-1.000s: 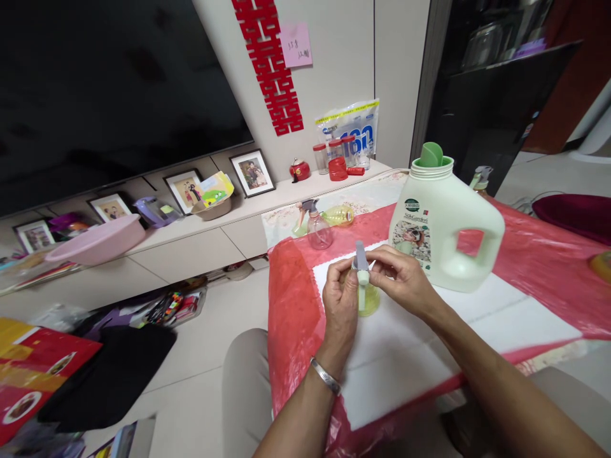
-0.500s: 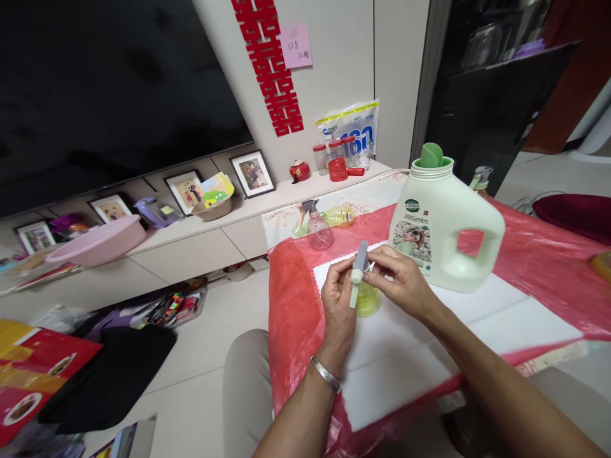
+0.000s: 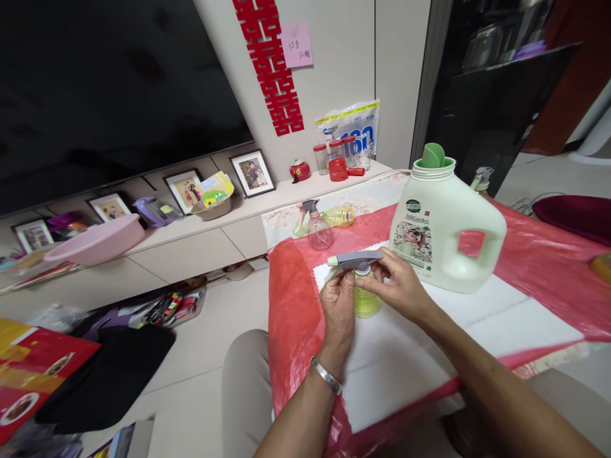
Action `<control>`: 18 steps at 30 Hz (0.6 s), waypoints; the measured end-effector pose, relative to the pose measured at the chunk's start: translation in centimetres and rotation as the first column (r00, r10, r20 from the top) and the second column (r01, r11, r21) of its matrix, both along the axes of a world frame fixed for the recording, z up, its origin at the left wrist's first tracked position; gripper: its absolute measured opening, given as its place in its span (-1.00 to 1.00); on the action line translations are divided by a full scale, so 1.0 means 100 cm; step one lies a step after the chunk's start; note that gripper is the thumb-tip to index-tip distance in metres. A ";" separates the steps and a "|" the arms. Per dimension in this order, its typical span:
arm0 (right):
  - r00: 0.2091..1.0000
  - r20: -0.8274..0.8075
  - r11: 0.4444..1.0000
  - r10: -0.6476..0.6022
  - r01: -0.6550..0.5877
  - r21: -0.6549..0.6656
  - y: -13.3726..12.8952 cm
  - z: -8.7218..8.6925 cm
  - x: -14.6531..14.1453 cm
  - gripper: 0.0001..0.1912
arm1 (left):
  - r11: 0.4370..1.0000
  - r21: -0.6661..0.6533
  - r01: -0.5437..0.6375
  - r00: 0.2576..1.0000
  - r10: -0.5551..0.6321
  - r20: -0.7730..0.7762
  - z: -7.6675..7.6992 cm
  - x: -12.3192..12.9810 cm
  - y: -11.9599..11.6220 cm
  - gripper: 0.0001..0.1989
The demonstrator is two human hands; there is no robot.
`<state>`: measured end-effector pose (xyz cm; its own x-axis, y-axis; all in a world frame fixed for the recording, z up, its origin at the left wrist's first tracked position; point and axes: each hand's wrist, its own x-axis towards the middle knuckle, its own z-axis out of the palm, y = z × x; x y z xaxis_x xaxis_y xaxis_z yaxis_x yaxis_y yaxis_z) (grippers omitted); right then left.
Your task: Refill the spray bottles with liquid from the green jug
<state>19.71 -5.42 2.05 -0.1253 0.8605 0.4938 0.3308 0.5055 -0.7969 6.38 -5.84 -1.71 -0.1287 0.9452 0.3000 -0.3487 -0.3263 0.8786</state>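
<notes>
A small yellow-green bottle (image 3: 366,304) stands on the white cloth (image 3: 386,388), with a grey spray head (image 3: 356,259) at its neck. The head's pale nozzle points left. My left hand (image 3: 338,299) is closed at the left of the neck, its fingers on the spray head and partly hidden beneath it. From the right, my right hand (image 3: 398,280) pinches the spray head's collar with thumb and fingers. Just behind stands a large pale green jug (image 3: 446,222) with a green cap (image 3: 432,156) in its mouth.
A clear pink spray bottle (image 3: 319,232) stands behind my hands, beside a yellow bottle (image 3: 340,216) lying on its side. Red plastic (image 3: 293,299) covers the table. Along the wall, a shelf (image 3: 281,191) holds jars, framed photos and a pink basin (image 3: 98,242).
The spray head has turned, so its nozzle now points left instead of toward me. Both hands have shifted slightly around it.
</notes>
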 end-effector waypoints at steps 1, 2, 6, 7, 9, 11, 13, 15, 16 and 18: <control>0.999 0.007 0.999 0.047 -0.047 0.005 0.000 0.001 0.003 -0.67 | 1.000 0.003 0.003 1.000 -0.003 0.004 0.001 0.000 0.000 -0.78; 0.996 0.009 0.996 0.087 -0.087 0.007 0.001 0.002 0.005 -0.71 | 1.000 0.009 0.005 1.000 -0.005 0.007 0.001 0.001 0.000 -0.77; 0.993 -0.011 0.993 0.118 -0.118 0.016 0.002 0.001 0.009 -0.74 | 0.999 0.038 0.012 1.000 -0.012 0.017 0.003 0.002 0.001 -0.78; 0.994 -0.019 0.994 0.107 -0.106 0.020 0.003 0.001 0.009 -0.74 | 0.999 0.033 0.020 1.000 -0.021 0.023 0.002 0.002 0.001 -0.78; 0.996 -0.038 0.996 0.086 -0.085 0.029 0.002 0.000 0.007 -0.75 | 0.999 0.014 0.035 0.999 -0.035 0.029 0.001 0.000 0.000 -0.78; 0.997 -0.038 0.997 0.063 -0.062 0.041 0.001 -0.001 0.005 -0.77 | 1.000 0.005 0.002 1.000 -0.002 -0.005 -0.002 -0.001 -0.002 -0.78; 1.000 0.000 0.997 0.012 -0.012 0.074 -0.002 -0.001 0.002 -0.76 | 0.998 0.013 -0.064 0.995 0.065 -0.080 -0.004 -0.003 -0.005 -0.78; 0.997 0.047 0.990 -0.069 0.062 0.128 -0.004 -0.001 -0.001 -0.75 | 0.994 0.023 -0.107 0.985 0.109 -0.132 -0.005 -0.003 -0.006 -0.75; 0.992 0.059 0.984 -0.108 0.098 0.152 -0.005 -0.001 -0.003 -0.76 | 0.993 0.023 -0.112 0.984 0.114 -0.134 -0.005 -0.003 -0.007 -0.73; 0.986 0.056 0.975 -0.156 0.145 0.168 -0.007 -0.002 -0.006 -0.77 | 0.994 0.022 -0.103 0.988 0.105 -0.113 -0.005 -0.003 -0.007 -0.69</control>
